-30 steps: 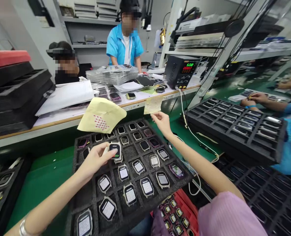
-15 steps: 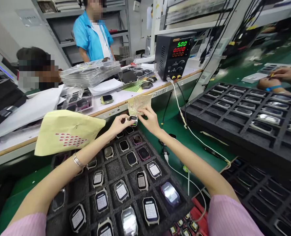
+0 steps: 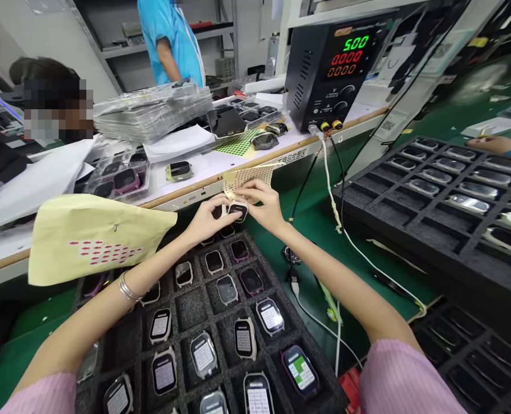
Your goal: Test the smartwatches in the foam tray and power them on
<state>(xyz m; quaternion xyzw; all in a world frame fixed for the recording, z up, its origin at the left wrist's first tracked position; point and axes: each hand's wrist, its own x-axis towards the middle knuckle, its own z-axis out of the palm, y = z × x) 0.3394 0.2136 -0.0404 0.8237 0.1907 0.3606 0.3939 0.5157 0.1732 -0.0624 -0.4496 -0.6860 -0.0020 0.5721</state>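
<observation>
A smartwatch body [image 3: 238, 211] with a dark lit screen and pale frame is pinched in my left hand [image 3: 210, 218], its thumb lying on the screen. My right hand [image 3: 262, 201] is closed at the watch's upper edge; whatever its fingertips pinch is too small to make out. Right behind both hands, a yellow sheet of small stickers [image 3: 255, 176] hangs at the shelf edge. Under my forearms lies a black foam tray [image 3: 190, 307] with smartwatch bodies in many of its pockets. Some of those screens show white pages, and one smartwatch [image 3: 300, 371] shows green blocks.
A yellow sheet with red arrows [image 3: 104, 247] hangs at left. On the shelf stand a power supply [image 3: 324, 75] reading 5.00 and stacked clear trays [image 3: 152, 112]. A white cable [image 3: 331, 184] droops at right beside another foam tray [image 3: 389, 207]. Two people are beyond; a co-worker's hand [image 3: 492, 144] shows far right.
My right hand has come from the sticker sheet to the watch's upper edge, fingers closing. The left hand still holds the watch. The view has shifted closer, and one tray screen now shows green blocks.
</observation>
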